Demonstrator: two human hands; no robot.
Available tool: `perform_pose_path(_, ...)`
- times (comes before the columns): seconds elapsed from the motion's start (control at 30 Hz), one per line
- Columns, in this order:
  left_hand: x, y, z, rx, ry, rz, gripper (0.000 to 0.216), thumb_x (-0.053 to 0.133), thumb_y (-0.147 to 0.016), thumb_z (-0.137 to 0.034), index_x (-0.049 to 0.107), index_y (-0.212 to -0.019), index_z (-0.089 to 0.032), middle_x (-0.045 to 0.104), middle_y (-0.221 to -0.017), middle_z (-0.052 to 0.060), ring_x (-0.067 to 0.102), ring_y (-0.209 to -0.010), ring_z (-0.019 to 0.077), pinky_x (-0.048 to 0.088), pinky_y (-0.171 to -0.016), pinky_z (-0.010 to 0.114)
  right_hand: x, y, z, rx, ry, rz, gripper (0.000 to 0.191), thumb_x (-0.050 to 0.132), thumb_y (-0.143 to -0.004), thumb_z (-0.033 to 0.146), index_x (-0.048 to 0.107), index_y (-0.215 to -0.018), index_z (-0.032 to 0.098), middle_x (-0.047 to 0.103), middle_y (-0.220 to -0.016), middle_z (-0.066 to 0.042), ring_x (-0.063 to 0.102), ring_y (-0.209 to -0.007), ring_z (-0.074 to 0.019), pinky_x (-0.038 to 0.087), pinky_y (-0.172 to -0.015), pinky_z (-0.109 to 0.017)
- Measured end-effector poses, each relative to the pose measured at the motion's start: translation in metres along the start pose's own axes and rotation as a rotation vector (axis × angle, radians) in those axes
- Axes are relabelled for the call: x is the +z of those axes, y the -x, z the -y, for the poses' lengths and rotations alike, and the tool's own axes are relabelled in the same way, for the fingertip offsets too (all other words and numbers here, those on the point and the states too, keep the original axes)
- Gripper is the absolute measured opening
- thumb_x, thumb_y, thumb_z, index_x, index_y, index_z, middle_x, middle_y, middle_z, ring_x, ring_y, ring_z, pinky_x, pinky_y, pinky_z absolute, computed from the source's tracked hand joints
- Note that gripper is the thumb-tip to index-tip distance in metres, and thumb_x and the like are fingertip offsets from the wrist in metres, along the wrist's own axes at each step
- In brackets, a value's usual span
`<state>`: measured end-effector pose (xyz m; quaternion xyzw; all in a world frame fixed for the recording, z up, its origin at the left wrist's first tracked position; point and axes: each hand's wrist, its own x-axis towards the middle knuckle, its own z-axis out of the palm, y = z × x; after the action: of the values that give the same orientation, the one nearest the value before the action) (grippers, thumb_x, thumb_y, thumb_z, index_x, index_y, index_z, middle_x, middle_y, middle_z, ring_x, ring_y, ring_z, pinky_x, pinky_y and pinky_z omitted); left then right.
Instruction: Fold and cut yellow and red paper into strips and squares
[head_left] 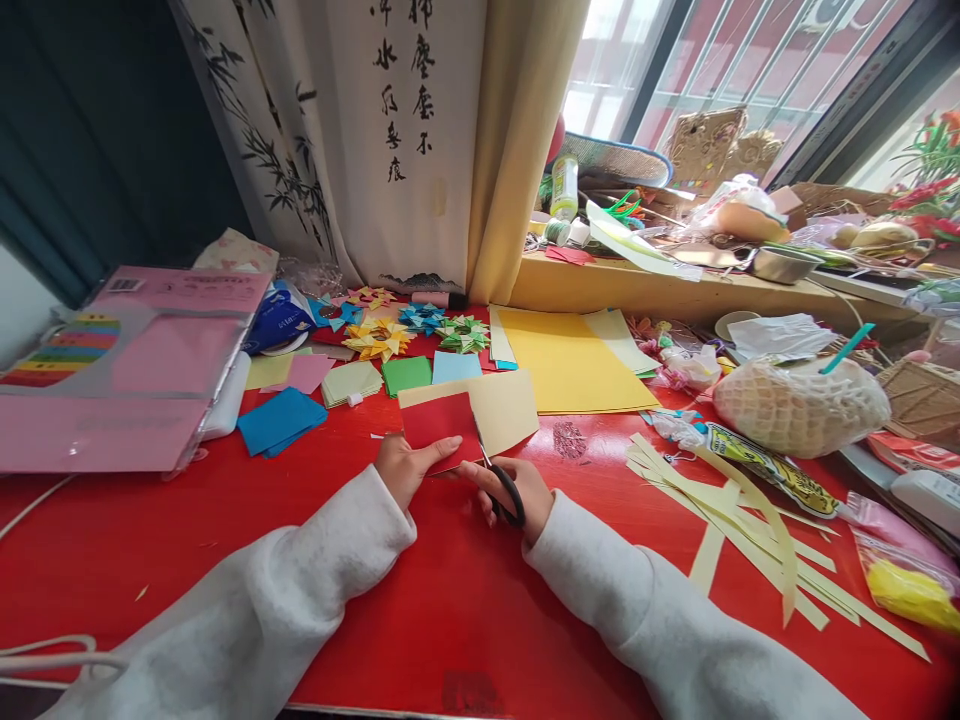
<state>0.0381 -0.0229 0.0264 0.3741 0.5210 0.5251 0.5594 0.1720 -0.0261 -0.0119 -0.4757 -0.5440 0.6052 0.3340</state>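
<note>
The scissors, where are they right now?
In the head view, the scissors are just right of centre, in the right hand, at the red paper's right edge.

On the counter (pixel 420 610), the pack (pixel 176 370) lies along the left edge. Small cards (pixel 351 384) form a row to its right, in front of the stars (pixel 364 341) near the back edge. Large sheets (pixel 574 362) lie right of the stars. Strips (pixel 731 522) lie toward the right edge, in front of the netted bundle (pixel 802 408). Centre: held paper (pixel 442 425) in the left hand (pixel 405 468); scissors (pixel 516 497) in the right hand (pixel 534 490). Behind the back edge: curtain (pixel 427 225); sill (pixel 622 284) to its right.
</note>
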Motion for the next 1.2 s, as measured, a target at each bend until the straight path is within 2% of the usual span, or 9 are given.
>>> perform_pose_path(0.17,0.0009,0.0003,0.0,0.006,0.048,0.002,0.016,0.067,-0.049,-0.018,0.056,-0.041,-0.011,0.055,-0.038,-0.001,0.055,-0.039,0.0152,0.05,-0.045,0.028,0.0016,-0.0008,-0.0026,0.003,-0.007,-0.002,0.036,0.052,-0.063,0.049,0.055,-0.068,0.014,0.044,-0.041,0.005,0.043,-0.033,-0.0061,0.032,-0.035,-0.018)
perform_pose_path(0.3,0.0017,0.0,0.001,0.018,0.099,-0.019,0.017,0.067,-0.049,-0.017,0.054,-0.04,-0.011,0.055,-0.038,-0.002,0.053,-0.037,0.0138,0.048,-0.04,0.025,0.0018,-0.0009,-0.0001,0.012,0.001,-0.002,0.037,0.052,-0.063,0.051,0.053,-0.063,0.014,0.045,-0.041,0.004,0.043,-0.033,-0.0058,0.031,-0.035,-0.018)
perform_pose_path(0.47,0.0012,-0.0009,0.0017,-0.012,0.064,-0.008,0.017,0.066,-0.05,-0.018,0.054,-0.04,-0.012,0.054,-0.037,0.0,0.054,-0.039,0.0152,0.049,-0.044,0.027,0.0012,-0.0004,0.0038,0.03,0.026,0.003,0.037,0.051,-0.064,0.05,0.053,-0.06,0.014,0.045,-0.039,0.005,0.043,-0.032,-0.0058,0.029,-0.033,-0.017)
perform_pose_path(0.7,0.0016,-0.0013,0.0018,-0.029,0.064,-0.005,0.019,0.066,-0.049,-0.02,0.053,-0.038,-0.012,0.054,-0.036,0.0,0.053,-0.038,0.0149,0.048,-0.043,0.026,0.0047,-0.0007,-0.0001,-0.016,0.008,-0.012,0.034,0.051,-0.065,0.047,0.058,-0.072,0.014,0.042,-0.039,0.006,0.042,-0.032,-0.0059,0.032,-0.035,-0.018)
perform_pose_path(0.97,0.0008,-0.0012,0.001,-0.017,-0.001,-0.086,0.026,0.067,-0.048,-0.021,0.047,-0.033,-0.014,0.045,-0.03,-0.003,0.041,-0.029,0.0082,0.032,-0.031,0.021,0.0009,-0.0001,0.0024,0.024,0.01,-0.005,0.037,0.051,-0.064,0.049,0.049,-0.055,0.014,0.046,-0.039,0.003,0.043,-0.033,-0.006,0.03,-0.034,-0.017)
perform_pose_path(1.2,0.0,-0.0035,0.0025,-0.048,-0.007,-0.087,0.035,0.068,-0.045,-0.023,0.037,-0.031,-0.015,0.037,-0.03,-0.005,0.035,-0.029,0.0056,0.028,-0.031,0.02,0.0063,0.0015,0.0068,0.031,0.046,-0.083,0.04,0.056,-0.058,0.051,0.04,-0.046,0.016,0.041,-0.035,0.005,0.04,-0.03,-0.0063,0.031,-0.034,-0.019)
